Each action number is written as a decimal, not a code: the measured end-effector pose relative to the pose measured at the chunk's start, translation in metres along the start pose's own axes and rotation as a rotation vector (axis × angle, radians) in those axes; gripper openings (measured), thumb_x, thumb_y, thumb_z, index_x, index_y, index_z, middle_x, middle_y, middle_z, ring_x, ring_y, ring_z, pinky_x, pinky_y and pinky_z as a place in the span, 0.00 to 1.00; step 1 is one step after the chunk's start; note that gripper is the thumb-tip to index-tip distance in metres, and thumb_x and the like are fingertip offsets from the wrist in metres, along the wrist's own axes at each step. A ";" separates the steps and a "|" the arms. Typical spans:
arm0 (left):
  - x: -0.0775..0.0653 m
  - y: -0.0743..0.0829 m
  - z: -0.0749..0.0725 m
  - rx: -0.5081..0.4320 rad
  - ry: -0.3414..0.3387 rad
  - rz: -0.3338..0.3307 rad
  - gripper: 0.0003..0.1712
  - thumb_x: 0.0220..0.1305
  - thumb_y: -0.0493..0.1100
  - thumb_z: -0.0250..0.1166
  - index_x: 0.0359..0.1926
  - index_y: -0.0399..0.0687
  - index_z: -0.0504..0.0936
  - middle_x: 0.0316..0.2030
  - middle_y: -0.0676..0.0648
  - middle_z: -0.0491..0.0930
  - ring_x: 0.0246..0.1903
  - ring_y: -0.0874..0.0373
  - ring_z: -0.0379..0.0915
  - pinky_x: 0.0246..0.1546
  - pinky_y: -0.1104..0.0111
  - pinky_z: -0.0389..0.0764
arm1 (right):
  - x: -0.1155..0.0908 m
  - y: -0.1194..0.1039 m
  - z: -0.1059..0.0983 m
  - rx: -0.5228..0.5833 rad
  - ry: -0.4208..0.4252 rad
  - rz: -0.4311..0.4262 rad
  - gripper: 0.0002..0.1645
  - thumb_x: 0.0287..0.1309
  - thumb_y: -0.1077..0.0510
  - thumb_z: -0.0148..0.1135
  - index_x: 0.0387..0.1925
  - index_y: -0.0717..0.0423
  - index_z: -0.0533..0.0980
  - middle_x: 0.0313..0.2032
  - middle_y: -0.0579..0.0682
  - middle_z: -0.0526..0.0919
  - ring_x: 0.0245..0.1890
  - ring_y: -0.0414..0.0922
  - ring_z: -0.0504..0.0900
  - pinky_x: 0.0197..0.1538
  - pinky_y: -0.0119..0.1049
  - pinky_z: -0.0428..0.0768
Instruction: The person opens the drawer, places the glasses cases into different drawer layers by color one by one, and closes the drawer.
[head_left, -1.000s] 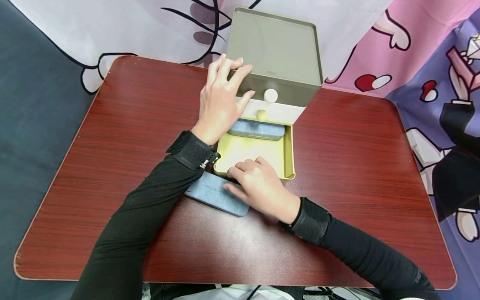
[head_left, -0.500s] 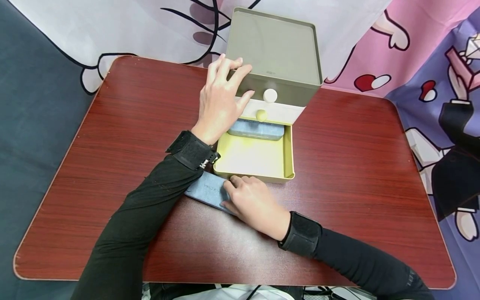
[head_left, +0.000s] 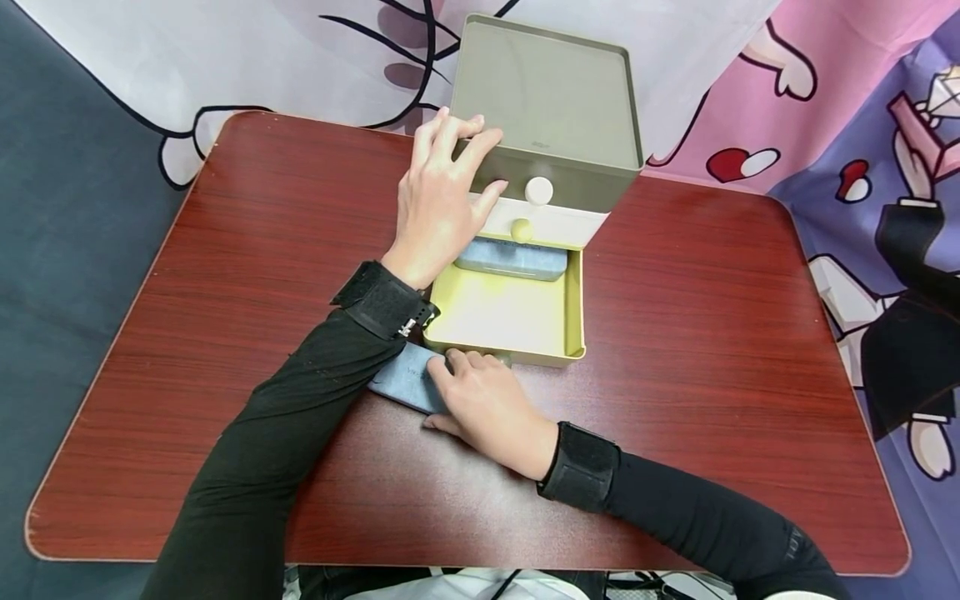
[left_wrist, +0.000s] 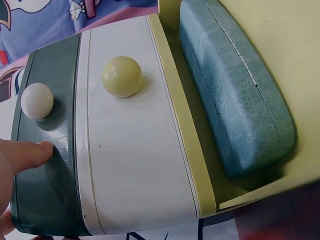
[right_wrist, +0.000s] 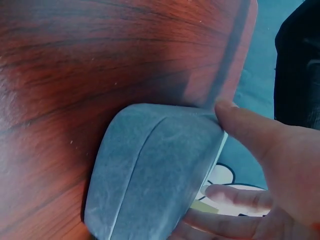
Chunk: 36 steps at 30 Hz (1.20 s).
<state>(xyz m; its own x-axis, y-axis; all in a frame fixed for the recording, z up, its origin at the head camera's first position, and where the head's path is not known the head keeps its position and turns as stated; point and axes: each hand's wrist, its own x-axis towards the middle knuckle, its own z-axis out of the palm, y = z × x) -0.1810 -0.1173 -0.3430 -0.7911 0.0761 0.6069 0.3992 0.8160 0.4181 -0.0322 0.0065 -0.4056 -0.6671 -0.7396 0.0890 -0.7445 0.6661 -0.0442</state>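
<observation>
A small drawer box (head_left: 551, 92) has a grey-green top and front, with a white drawer front (left_wrist: 140, 150) below. My left hand (head_left: 435, 196) grips its near left corner, fingers over the top edge and thumb on the front. The yellow bottom drawer (head_left: 517, 312) stands pulled out, a blue glasses case (head_left: 513, 260) lying at its back. Another blue glasses case (right_wrist: 150, 170) lies on the table before the drawer, partly under my left forearm. My right hand (head_left: 487, 408) holds that case's right part, thumb at the near edge and fingers at the far side.
A white knob (head_left: 538, 191) and a yellow knob (head_left: 521, 231) stick out from the box front. The reddish-brown wooden table (head_left: 712, 350) extends on both sides. A printed cloth (head_left: 810, 75) hangs behind it.
My right hand has come off the drawer's front edge and moved left and nearer, onto the glasses case on the table. My left hand has stayed at the box corner.
</observation>
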 end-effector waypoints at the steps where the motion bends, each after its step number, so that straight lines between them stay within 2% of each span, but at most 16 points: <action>1: 0.000 0.000 0.000 -0.001 0.002 0.000 0.25 0.62 0.51 0.66 0.60 0.56 0.77 0.62 0.49 0.71 0.72 0.51 0.53 0.44 0.56 0.84 | 0.001 -0.001 0.001 -0.013 0.000 0.000 0.35 0.44 0.32 0.70 0.42 0.52 0.69 0.34 0.48 0.76 0.31 0.48 0.79 0.33 0.41 0.77; 5: 0.000 0.000 0.000 -0.001 0.009 0.010 0.25 0.61 0.51 0.66 0.59 0.55 0.77 0.61 0.49 0.71 0.71 0.49 0.54 0.44 0.56 0.84 | 0.002 -0.003 0.002 -0.052 -0.009 0.000 0.36 0.43 0.33 0.71 0.42 0.52 0.68 0.34 0.48 0.75 0.32 0.47 0.78 0.31 0.39 0.74; 11: 0.000 0.000 0.001 0.000 0.014 0.014 0.24 0.61 0.51 0.67 0.58 0.55 0.78 0.61 0.49 0.72 0.71 0.50 0.54 0.44 0.57 0.84 | 0.004 -0.005 0.003 -0.048 -0.021 0.014 0.33 0.43 0.38 0.72 0.42 0.52 0.68 0.34 0.49 0.75 0.33 0.47 0.78 0.32 0.39 0.76; 24: 0.001 0.000 0.001 0.002 0.009 0.012 0.25 0.62 0.51 0.66 0.59 0.55 0.77 0.61 0.49 0.72 0.71 0.51 0.54 0.45 0.56 0.84 | -0.001 -0.007 0.005 -0.052 0.028 -0.016 0.28 0.38 0.45 0.71 0.38 0.52 0.69 0.30 0.49 0.75 0.30 0.47 0.78 0.28 0.39 0.75; 31: 0.000 0.000 0.000 0.010 0.015 0.017 0.24 0.61 0.51 0.67 0.58 0.55 0.77 0.61 0.48 0.72 0.71 0.48 0.55 0.45 0.56 0.84 | -0.006 -0.007 -0.001 -0.037 0.033 -0.048 0.28 0.36 0.44 0.71 0.37 0.51 0.69 0.29 0.47 0.75 0.30 0.47 0.77 0.30 0.39 0.74; 36: 0.000 -0.001 0.000 0.005 0.018 0.015 0.24 0.61 0.51 0.66 0.59 0.55 0.77 0.61 0.49 0.72 0.71 0.48 0.55 0.45 0.55 0.84 | -0.008 -0.006 -0.011 -0.016 0.019 -0.038 0.29 0.35 0.45 0.73 0.38 0.51 0.69 0.30 0.47 0.76 0.30 0.46 0.77 0.27 0.38 0.75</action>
<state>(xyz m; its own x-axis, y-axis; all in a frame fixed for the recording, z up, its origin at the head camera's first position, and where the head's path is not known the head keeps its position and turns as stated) -0.1808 -0.1182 -0.3434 -0.7768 0.0777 0.6249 0.4082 0.8178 0.4057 -0.0219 0.0091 -0.3954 -0.6374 -0.7628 0.1093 -0.7688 0.6390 -0.0241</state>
